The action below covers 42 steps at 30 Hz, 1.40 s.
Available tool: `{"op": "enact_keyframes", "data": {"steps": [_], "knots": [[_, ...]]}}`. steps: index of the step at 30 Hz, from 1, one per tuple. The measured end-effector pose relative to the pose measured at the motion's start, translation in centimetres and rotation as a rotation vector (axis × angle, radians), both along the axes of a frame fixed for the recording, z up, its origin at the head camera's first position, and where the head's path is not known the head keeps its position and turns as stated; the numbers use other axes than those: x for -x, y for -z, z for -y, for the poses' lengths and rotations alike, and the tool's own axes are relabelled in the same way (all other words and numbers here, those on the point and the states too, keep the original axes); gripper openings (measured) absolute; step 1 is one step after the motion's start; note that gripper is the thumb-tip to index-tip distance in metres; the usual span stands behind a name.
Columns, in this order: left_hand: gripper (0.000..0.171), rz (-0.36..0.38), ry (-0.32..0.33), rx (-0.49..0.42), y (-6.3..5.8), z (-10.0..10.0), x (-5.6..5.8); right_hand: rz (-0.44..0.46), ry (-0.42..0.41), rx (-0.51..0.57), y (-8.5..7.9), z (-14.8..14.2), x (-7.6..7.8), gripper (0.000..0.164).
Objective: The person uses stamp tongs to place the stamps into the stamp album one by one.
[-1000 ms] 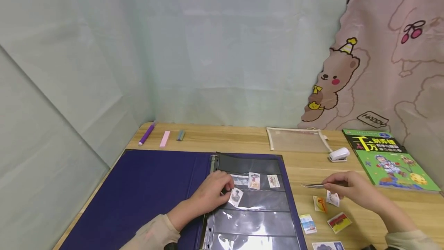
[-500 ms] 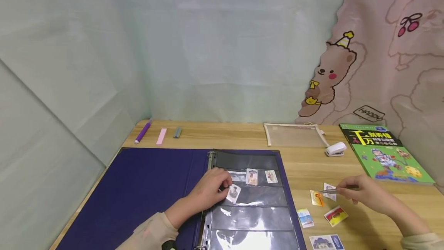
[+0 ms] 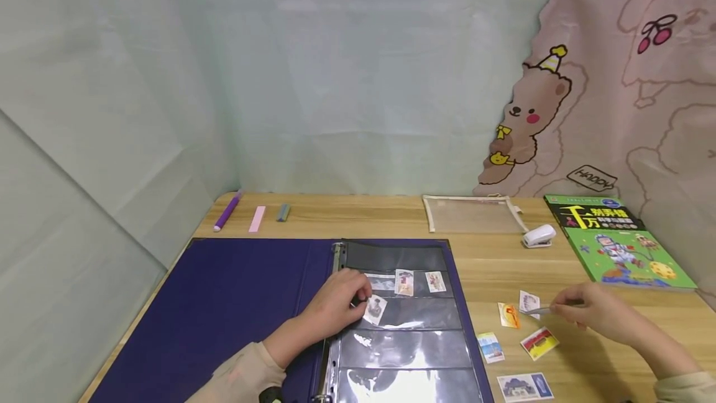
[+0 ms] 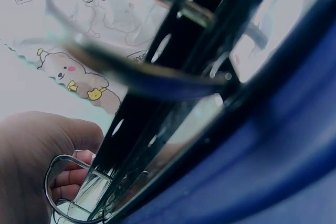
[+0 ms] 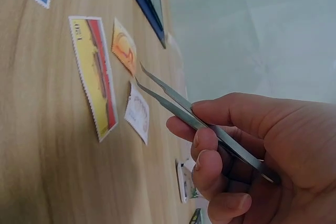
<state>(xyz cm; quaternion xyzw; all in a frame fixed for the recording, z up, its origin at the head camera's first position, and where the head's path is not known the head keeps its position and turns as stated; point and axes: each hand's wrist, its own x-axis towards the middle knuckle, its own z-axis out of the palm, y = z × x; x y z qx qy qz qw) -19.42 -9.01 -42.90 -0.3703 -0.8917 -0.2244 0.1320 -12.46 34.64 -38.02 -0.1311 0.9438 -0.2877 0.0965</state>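
Observation:
My left hand (image 3: 334, 302) lies over the ring side of the stamp album's black pocket page (image 3: 405, 349). Its curled fingers and thumb pinch the left edge of a tilted stamp with a dark portrait (image 3: 376, 310); the exact contact is partly hidden. In the left wrist view the left hand (image 4: 42, 156) shows behind a metal ring (image 4: 50, 187). My right hand (image 5: 262, 150) holds thin metal tweezers (image 5: 178, 109), their two tips slightly apart. The tips are close to a white stamp (image 5: 137, 113) and an orange stamp (image 5: 124, 46) on the table.
Second-row stamps include a reddish one (image 3: 404, 283). A red-yellow stamp (image 3: 539, 344), a blue stamp (image 3: 490, 347) and a wide building stamp (image 3: 524, 387) lie right of the album. Behind are a mesh pouch (image 3: 472, 215), white stapler-like item (image 3: 539, 236), green book (image 3: 621, 244) and purple pen (image 3: 227, 211).
The right hand with the tweezers has come down and toward the white stamp, passing by the orange one. The left hand keeps its place on the page. The head view has shifted slightly.

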Motion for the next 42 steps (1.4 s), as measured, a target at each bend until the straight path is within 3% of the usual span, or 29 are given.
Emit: {"op": "enact_keyframes", "data": {"steps": [26,35,42], "knots": [[0.015,0.022,-0.009,-0.006,-0.1,0.0,-0.2,-0.022,-0.063,0.049,1.5,-0.5,0.3,0.013],[0.015,0.025,-0.006,-0.007,-0.1,0.0,-0.1,0.006,-0.09,0.09,1.1,-0.4,0.5,0.014],[0.014,0.034,-0.005,-0.001,0.0,0.0,0.0,-0.04,-0.161,0.148,0.5,-0.6,0.6,0.015]]}}
